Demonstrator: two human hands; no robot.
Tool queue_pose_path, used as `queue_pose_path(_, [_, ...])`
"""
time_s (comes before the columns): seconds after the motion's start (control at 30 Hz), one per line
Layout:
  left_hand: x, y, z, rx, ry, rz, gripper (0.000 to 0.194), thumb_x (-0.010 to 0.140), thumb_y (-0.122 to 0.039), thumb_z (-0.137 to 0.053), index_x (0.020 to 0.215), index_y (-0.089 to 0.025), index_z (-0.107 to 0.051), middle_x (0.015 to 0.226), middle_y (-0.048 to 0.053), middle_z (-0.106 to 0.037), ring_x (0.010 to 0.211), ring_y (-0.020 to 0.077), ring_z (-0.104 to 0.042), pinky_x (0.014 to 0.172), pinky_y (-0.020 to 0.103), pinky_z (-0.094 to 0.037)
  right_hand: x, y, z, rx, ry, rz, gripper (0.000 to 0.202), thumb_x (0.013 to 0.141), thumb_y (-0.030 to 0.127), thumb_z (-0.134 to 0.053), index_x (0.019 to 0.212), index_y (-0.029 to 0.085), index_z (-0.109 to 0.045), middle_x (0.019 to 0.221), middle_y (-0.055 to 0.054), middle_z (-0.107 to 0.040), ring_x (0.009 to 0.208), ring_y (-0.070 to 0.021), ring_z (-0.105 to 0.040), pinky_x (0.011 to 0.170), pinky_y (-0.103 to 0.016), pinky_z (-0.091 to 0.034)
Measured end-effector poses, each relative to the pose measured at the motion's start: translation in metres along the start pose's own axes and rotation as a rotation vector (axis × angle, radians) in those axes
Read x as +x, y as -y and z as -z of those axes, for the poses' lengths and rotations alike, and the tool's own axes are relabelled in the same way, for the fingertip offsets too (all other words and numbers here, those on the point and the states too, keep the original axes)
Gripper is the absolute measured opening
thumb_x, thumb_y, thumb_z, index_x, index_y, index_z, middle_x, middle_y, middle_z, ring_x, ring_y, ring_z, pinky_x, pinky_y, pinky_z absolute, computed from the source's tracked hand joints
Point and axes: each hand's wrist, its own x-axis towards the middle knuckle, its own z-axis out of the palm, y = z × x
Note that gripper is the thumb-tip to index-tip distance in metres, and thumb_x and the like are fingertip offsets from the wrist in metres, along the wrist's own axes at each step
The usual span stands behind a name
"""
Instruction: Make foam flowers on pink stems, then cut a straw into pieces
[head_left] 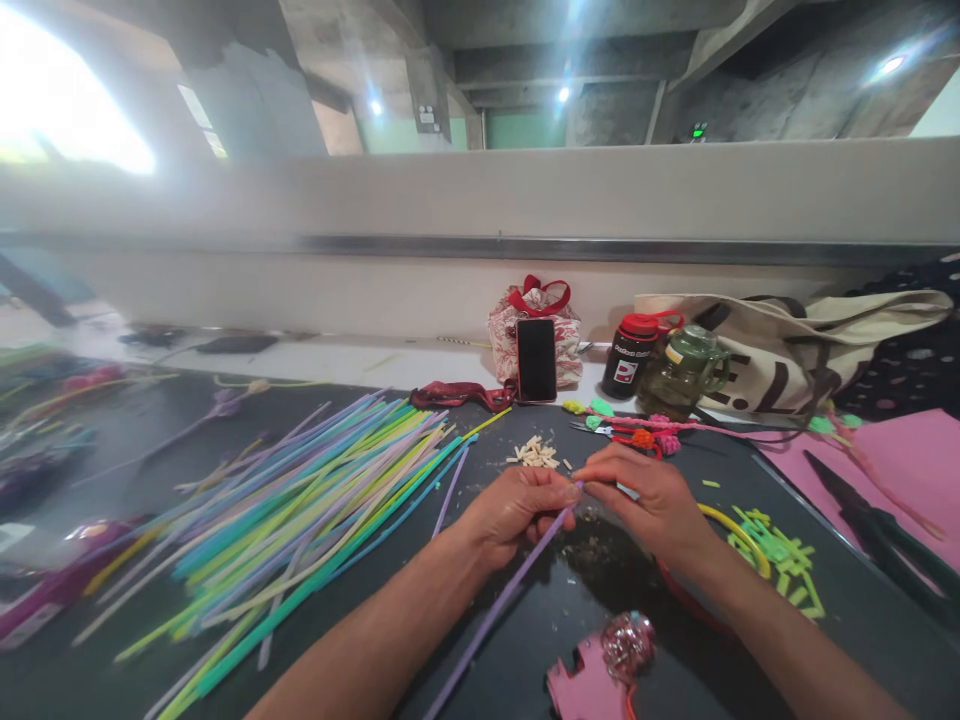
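Observation:
A long purple pipe cleaner [504,598] runs from the bottom edge of the view up to my hands. My left hand [517,512] is closed around it close to its upper end. Right beside it, the thumb and fingers of my right hand [649,500] pinch at that tip; the fingers hide the exact contact. Just beyond my hands lies a small heap of short cream pieces [535,453]. Under the right forearm's outer side sit cut light-green pieces [780,560] and a yellow ring [739,535].
Many coloured pipe cleaners [322,520] spread over the dark mat at left. Red-handled scissors [626,436], a phone [537,360], a black bottle [628,357] and a green jug [686,375] stand or lie behind. Large dark scissors [885,530] rest at right; a pink item [589,680] in front.

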Motion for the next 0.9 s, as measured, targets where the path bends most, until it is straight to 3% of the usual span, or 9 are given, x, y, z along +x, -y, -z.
queue_pose_path(0.1, [-0.002, -0.002, -0.001, 0.029, -0.044, -0.065, 0.019, 0.065, -0.027, -0.063, 0.058, -0.012, -0.053, 0.047, -0.002, -0.055, 0.032, -0.0001, -0.035, 0.032, 0.013, -0.018, -0.001, -0.002, -0.003, 0.129, -0.111, -0.241, 0.014, 0.076, 0.023, -0.055, 0.086, 0.022, -0.065, 0.079, -0.002, -0.064, 0.073, -0.0155, -0.058, 0.065, -0.027, -0.045])
queue_pose_path(0.17, [-0.004, -0.004, -0.001, 0.049, -0.071, -0.091, 0.019, 0.065, -0.027, -0.063, 0.059, -0.012, -0.053, 0.047, -0.003, -0.055, 0.032, -0.0002, -0.035, 0.033, 0.013, -0.018, -0.001, -0.001, -0.005, 0.238, -0.132, -0.421, 0.015, 0.074, 0.026, -0.058, 0.086, 0.021, -0.065, 0.073, -0.001, -0.064, 0.066, -0.015, -0.058, 0.059, -0.026, -0.045])
queue_pose_path(0.23, [-0.004, -0.005, -0.002, 0.064, -0.074, -0.098, 0.019, 0.065, -0.028, -0.063, 0.059, -0.012, -0.052, 0.047, -0.003, -0.055, 0.032, -0.0001, -0.035, 0.033, 0.014, -0.019, -0.001, 0.001, -0.008, 0.325, -0.125, -0.506, 0.016, 0.072, 0.028, -0.059, 0.084, 0.02, -0.065, 0.068, 0.0, -0.063, 0.061, -0.0139, -0.056, 0.055, -0.024, -0.044])
queue_pose_path(0.43, [-0.005, -0.005, -0.003, 0.07, -0.072, -0.102, 0.02, 0.065, -0.03, -0.062, 0.061, -0.013, -0.052, 0.049, -0.003, -0.055, 0.034, 0.0005, -0.036, 0.033, 0.014, -0.02, 0.001, 0.008, -0.011, 0.312, -0.114, -0.457, 0.01, 0.07, 0.025, -0.059, 0.072, 0.019, -0.067, 0.062, 0.001, -0.06, 0.059, -0.0123, -0.052, 0.055, -0.023, -0.04])
queue_pose_path(0.7, [-0.002, -0.004, -0.002, 0.06, 0.035, -0.112, 0.025, 0.07, -0.035, -0.055, 0.063, -0.01, -0.057, 0.055, 0.002, -0.058, 0.035, 0.0015, -0.036, 0.033, 0.016, -0.019, 0.0, 0.005, -0.011, 0.464, -0.088, -0.647, 0.012, 0.069, 0.028, -0.058, 0.069, 0.017, -0.061, 0.055, 0.003, -0.054, 0.05, -0.0097, -0.047, 0.047, -0.021, -0.037])
queue_pose_path(0.9, [-0.002, -0.004, -0.002, 0.09, -0.059, -0.068, 0.018, 0.063, -0.028, -0.063, 0.065, -0.011, -0.056, 0.058, 0.001, -0.059, 0.037, 0.0013, -0.038, 0.033, 0.014, -0.019, 0.0, 0.001, -0.015, 0.4, -0.069, -0.624, 0.012, 0.071, 0.027, -0.056, 0.071, 0.016, -0.061, 0.055, 0.003, -0.054, 0.05, -0.01, -0.047, 0.046, -0.021, -0.037])
